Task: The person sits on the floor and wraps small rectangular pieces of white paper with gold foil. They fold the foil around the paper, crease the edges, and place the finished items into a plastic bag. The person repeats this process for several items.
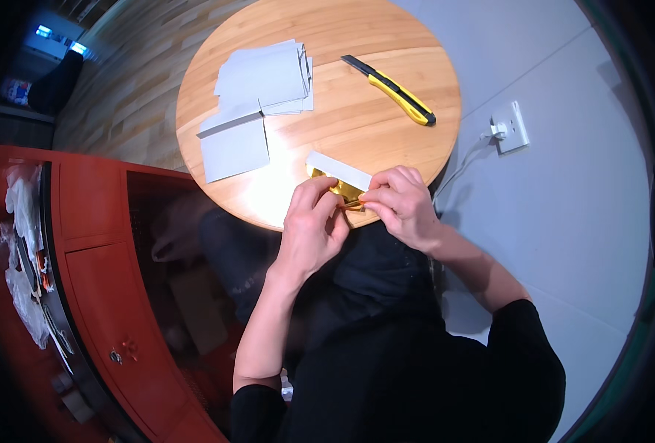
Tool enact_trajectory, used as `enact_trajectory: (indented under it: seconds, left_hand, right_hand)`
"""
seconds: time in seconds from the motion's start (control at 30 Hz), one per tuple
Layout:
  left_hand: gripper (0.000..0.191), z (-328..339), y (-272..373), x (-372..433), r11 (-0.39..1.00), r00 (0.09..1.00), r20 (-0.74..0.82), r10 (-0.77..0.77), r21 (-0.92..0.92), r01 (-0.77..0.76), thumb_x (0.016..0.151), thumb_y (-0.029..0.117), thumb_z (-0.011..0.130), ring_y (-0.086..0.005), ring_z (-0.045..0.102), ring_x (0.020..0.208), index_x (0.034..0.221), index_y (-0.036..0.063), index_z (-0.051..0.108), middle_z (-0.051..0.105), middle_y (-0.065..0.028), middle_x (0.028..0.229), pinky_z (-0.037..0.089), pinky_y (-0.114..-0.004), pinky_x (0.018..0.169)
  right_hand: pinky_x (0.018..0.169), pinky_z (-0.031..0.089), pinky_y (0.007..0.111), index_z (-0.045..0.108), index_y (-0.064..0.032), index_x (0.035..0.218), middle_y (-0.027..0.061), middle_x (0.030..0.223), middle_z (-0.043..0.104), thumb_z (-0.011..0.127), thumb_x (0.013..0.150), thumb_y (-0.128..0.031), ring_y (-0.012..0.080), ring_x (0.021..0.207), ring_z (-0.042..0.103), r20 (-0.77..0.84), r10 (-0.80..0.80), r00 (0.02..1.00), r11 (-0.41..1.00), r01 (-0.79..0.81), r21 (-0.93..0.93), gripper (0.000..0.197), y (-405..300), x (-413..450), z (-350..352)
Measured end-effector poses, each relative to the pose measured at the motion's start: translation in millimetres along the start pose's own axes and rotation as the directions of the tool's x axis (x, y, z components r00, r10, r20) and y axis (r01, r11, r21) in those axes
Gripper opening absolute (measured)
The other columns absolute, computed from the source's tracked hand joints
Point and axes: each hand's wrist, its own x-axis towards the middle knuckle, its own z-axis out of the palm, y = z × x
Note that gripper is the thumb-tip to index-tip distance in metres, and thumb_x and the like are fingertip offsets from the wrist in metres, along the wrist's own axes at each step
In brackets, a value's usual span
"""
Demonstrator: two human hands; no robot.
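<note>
A piece of shiny gold foil paper [347, 191] with a white strip [338, 169] along its far edge lies at the near side of the round wooden table [327, 127]. My left hand [315, 213] grips the foil's near edge from the left, fingers bent. On the right, my right hand [400, 202] pinches the same piece between thumb and fingers. The near edge looks folded between my hands; fingers hide part of it. Farther off lies a yellow and black utility knife [398, 94].
White paper sheets [263, 75] are stacked at the table's far left, with a creased white sheet [236, 149] nearer. A wall socket [509, 130] holds a plug with a white cable [463, 166] at right. A red cabinet [105, 288] stands at left, plastic bags [25, 221] on top.
</note>
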Motion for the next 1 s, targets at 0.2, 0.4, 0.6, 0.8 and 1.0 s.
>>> enact_trajectory:
  seconds: [0.2,0.4,0.6,0.8,1.0]
  left_hand:
    - [0.014,7,-4,-2,0.999,0.998,-0.037,-0.05,-0.024,0.049,0.09,0.004,0.082,-0.0334,0.063,0.114,0.096,0.0003,0.07,0.069,-0.0141,0.123,0.055,-0.042,0.095]
    - [0.015,19,-3,2,0.995,0.987,-0.127,-0.094,0.0,0.095,0.089,0.003,0.081,-0.0357,0.063,0.108,0.092,-0.0012,0.068,0.069,-0.0153,0.116,0.055,-0.044,0.092]
    - [0.014,27,-4,5,0.992,0.985,-0.15,-0.086,0.082,0.099,0.089,0.001,0.079,-0.0364,0.061,0.104,0.093,-0.0017,0.066,0.067,-0.0158,0.112,0.053,-0.045,0.09]
    - [0.013,28,-4,4,0.992,0.985,-0.144,-0.096,0.069,0.107,0.089,0.001,0.078,-0.0354,0.061,0.104,0.091,-0.0015,0.066,0.067,-0.0159,0.114,0.053,-0.044,0.089]
    - [0.012,29,-4,2,0.99,0.984,-0.146,-0.098,0.084,0.111,0.092,0.002,0.078,-0.0321,0.061,0.103,0.09,-0.002,0.067,0.067,-0.0157,0.115,0.053,-0.04,0.086]
  right_hand:
    - [0.085,0.045,0.039,0.079,-0.0105,0.092,0.0043,0.091,0.069,0.087,0.083,-0.012,0.0255,0.089,0.067,-0.056,0.178,0.982,0.983,-0.181,-0.044,0.012,-15,2,4]
    - [0.079,0.044,0.039,0.074,-0.0107,0.085,0.0024,0.084,0.067,0.088,0.084,-0.015,0.0243,0.082,0.066,-0.116,0.232,0.966,0.96,-0.246,-0.135,0.015,-18,7,12]
    - [0.077,0.045,0.038,0.072,-0.0112,0.089,0.0009,0.082,0.066,0.088,0.083,-0.013,0.0231,0.078,0.066,-0.15,0.205,0.967,0.95,-0.233,-0.208,0.017,-14,8,18]
    - [0.082,0.047,0.039,0.078,-0.0116,0.111,0.0026,0.097,0.068,0.086,0.081,-0.006,0.0231,0.084,0.065,-0.176,0.054,0.983,0.982,-0.083,-0.167,0.032,-14,-13,8]
    - [0.089,0.046,0.039,0.08,-0.0134,0.124,0.0016,0.105,0.067,0.083,0.081,-0.007,0.0226,0.092,0.062,-0.167,-0.01,0.986,0.958,-0.039,-0.284,0.043,-32,-26,15]
